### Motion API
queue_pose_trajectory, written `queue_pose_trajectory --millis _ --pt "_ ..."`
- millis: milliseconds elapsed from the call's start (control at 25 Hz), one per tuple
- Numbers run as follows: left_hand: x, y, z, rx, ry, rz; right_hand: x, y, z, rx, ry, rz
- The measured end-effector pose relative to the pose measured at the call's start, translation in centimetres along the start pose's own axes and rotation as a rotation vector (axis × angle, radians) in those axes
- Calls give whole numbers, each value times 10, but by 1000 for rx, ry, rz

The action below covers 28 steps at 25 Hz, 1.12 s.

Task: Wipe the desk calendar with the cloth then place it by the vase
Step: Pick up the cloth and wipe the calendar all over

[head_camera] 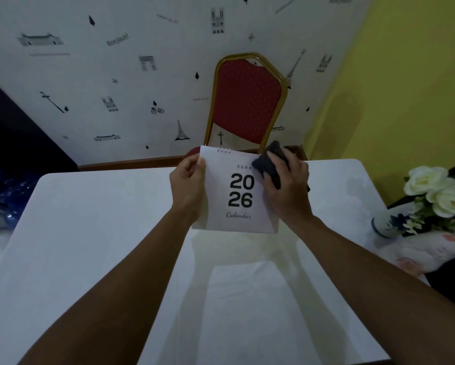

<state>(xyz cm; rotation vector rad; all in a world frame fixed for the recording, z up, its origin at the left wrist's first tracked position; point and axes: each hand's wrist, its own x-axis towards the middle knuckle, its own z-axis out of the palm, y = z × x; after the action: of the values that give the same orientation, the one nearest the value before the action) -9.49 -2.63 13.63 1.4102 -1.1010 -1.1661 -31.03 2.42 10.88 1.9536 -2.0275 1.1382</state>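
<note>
A white desk calendar point(238, 196) printed "2026 Calendar" is held upright above the middle of the white table point(102, 246). My left hand point(188, 184) grips its left edge near the top. My right hand point(287, 185) holds a dark cloth point(270, 160) pressed against the calendar's upper right corner, hiding that corner. A white and blue vase point(384, 226) with white roses point(437, 192) lies tilted at the table's right edge.
A red chair with a gold frame point(247, 101) stands behind the table's far edge against the patterned wall. A pale floral cloth or bag point(426, 251) lies beside the vase. Blue plastic items point(7, 191) sit in the dark at the left.
</note>
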Motion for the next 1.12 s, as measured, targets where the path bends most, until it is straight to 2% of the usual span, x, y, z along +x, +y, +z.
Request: queue_pose_trajectory --millis 40,200,280,400,440,480,600,640,880,1000,1120 --pt "-3 0 3 13 -9 20 6 -8 3 10 13 22" --pt "-4 -1 8 43 -70 127 1 -26 15 11 -54 -129" --pt "-4 -2 6 46 -48 128 1 -21 14 10 -48 -71" --pt "-4 -5 6 10 -13 90 1 -14 13 13 -2 111" --pt "-3 -3 7 -7 -4 72 -2 -16 15 9 11 99" --pt "-2 -1 7 -21 4 49 -8 -18 17 5 7 18" --pt "4 3 8 -48 6 21 -39 -20 22 -35 -115 -441" --pt "5 3 8 -48 3 23 -45 -16 22 -74 -138 -537" --pt "4 -5 6 -33 -27 -11 -46 7 12 -194 -122 -642" --pt "6 -5 3 -29 -50 -11 -43 13 8 -196 -132 -607" --pt "11 -2 -3 -31 -68 16 -37 15 3 -180 -72 -370"
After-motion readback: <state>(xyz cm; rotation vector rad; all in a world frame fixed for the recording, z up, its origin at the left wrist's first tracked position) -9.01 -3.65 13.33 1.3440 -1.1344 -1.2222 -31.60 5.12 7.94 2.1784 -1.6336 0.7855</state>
